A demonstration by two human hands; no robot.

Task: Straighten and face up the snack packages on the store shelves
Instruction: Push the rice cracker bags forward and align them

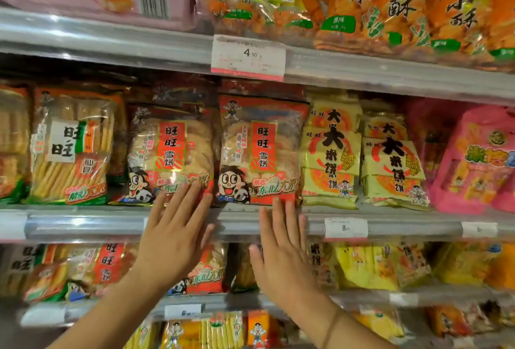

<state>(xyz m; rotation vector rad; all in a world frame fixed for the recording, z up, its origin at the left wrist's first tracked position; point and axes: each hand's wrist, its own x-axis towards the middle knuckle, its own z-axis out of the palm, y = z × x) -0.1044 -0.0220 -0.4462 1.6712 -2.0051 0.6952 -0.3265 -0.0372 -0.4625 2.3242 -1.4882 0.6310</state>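
Two red rice-cracker bags stand upright side by side on the middle shelf, the left bag [170, 153] and the right bag [260, 151], both facing front. My left hand [175, 231] is raised flat, fingers straight, with its fingertips at the bottom edge of the left bag. My right hand [281, 245] is also flat with straight fingers, and its fingertips reach the bottom edge of the right bag. Neither hand holds anything.
An orange-and-green cracker bag [69, 145] stands left of the red bags; yellow rice-cake bags [331, 153] and pink bags [473, 162] stand to the right. Orange bags [390, 3] fill the upper shelf above a price tag [248, 56]. The metal shelf rail [83, 223] runs across, with more snacks below.
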